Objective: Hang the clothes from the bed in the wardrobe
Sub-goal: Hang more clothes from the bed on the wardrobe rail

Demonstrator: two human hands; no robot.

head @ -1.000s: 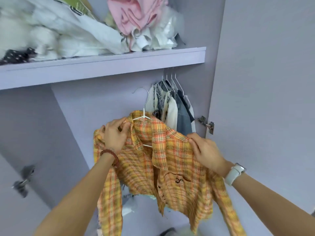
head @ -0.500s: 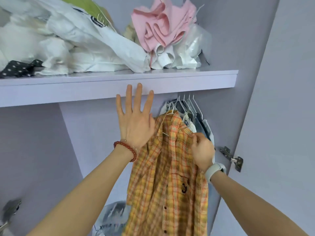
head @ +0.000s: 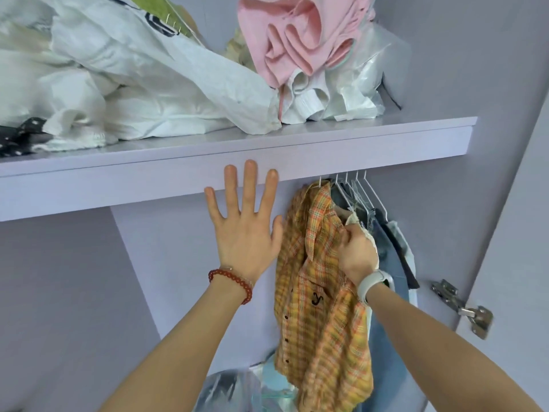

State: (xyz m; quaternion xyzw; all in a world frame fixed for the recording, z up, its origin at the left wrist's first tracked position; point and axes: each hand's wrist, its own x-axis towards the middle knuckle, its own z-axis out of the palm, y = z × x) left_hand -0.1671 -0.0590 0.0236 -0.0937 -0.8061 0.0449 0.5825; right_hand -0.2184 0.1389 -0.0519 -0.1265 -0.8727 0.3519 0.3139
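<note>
So the orange plaid shirt (head: 320, 295) hangs long-axis straight down under the right end of the shelf (head: 371, 150), leftmost in the row of hung clothes (head: 383, 233). The right hand (head: 356, 251) is clenched on its shoulder fabric, while the left hand (head: 246, 221) is spread open just beside it, holding nothing. The shelf's front edge hides the rail, so I can't tell if the hook's properly seated.
</note>
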